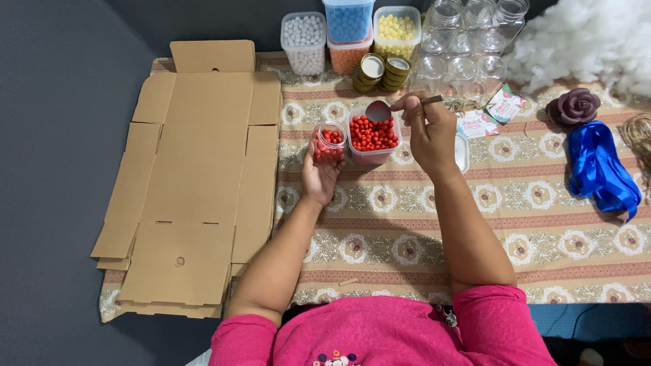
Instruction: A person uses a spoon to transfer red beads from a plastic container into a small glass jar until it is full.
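Observation:
My left hand [320, 177] grips a small clear glass jar [329, 143] partly filled with red balls, holding it just left of a square plastic tub [372, 139] full of red balls. My right hand [428, 129] is shut on a metal spoon [380, 110]. The spoon's bowl hovers above the tub's far edge and looks empty. Both forearms reach over a patterned tablecloth [488, 224].
A flattened cardboard box [193, 183] lies at the left. At the back stand tubs of white [304, 42], blue [348, 20], orange and yellow [397, 30] balls, gold lids [380, 71] and empty jars [468, 41]. White stuffing [590, 37], a dark rose [574, 106] and blue ribbon [600, 169] sit right.

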